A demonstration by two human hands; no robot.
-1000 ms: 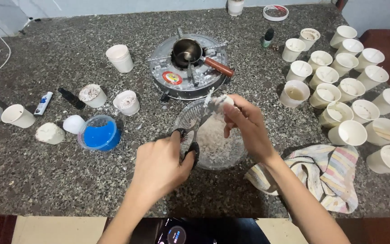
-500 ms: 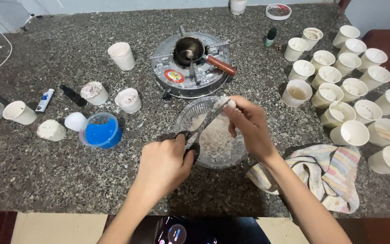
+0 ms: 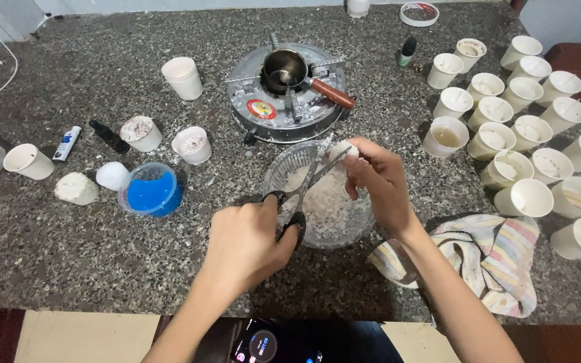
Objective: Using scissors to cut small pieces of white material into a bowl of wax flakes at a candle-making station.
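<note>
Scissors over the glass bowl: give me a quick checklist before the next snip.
1. Left hand grips the scissors by the handles: ok.
2. Right hand holds the white lump at the blades: ok.
3. Lump sits above the glass bowl, so shavings should land inside: ok.
4. Right fingertips clear of the blades: cannot tell, they sit close.
5. Bowl clear of the small stove: not ok, its far rim looks to be right against it.
6. Striped cloth out of the cutting area: ok.
</note>
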